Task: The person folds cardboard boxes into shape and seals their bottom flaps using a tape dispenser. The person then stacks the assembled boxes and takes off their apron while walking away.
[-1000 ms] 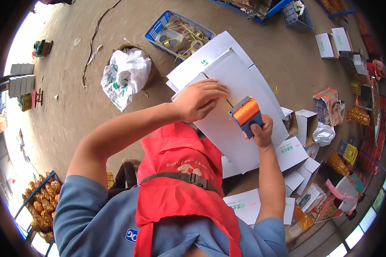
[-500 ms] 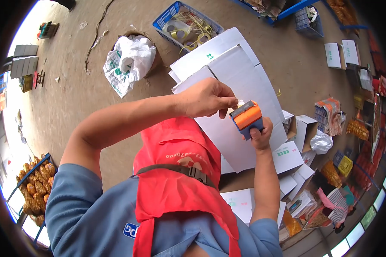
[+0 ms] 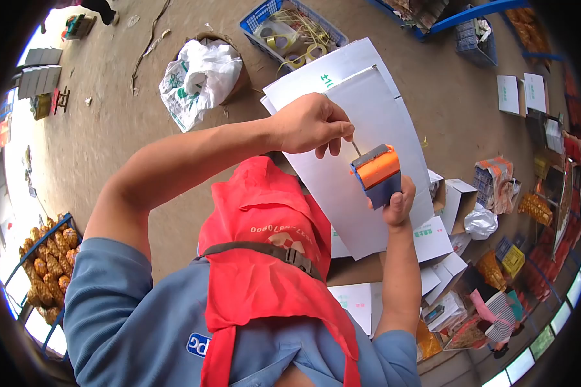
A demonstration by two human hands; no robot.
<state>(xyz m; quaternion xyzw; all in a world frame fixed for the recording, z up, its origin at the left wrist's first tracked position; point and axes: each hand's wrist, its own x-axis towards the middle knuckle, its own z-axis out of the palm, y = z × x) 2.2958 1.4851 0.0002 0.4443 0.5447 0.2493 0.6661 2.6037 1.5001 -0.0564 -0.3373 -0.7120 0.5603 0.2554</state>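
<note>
My right hand (image 3: 399, 201) grips a tape dispenser (image 3: 377, 171) with a blue body and an orange roller. The fingers of my left hand (image 3: 313, 126) pinch a thin strip of tape (image 3: 356, 149), stretched short between the fingertips and the dispenser's dark edge. Under both hands leans a large flat white carton (image 3: 368, 116) with green print near its top. What is on the dispenser's far side stays hidden.
Beyond the carton stands a blue basket (image 3: 255, 22) with tape rolls and yellow straps. Left of it is a bin with a white plastic bag (image 3: 200, 74). White boxes (image 3: 458, 200) crowd the right. Filled net sacks (image 3: 51, 264) sit lower left. People are at the far right and top left.
My left hand has drawn up and away from the dispenser, and the strip between them now shows. The dispenser has shifted slightly right. More of a person's leg appears at top left.
</note>
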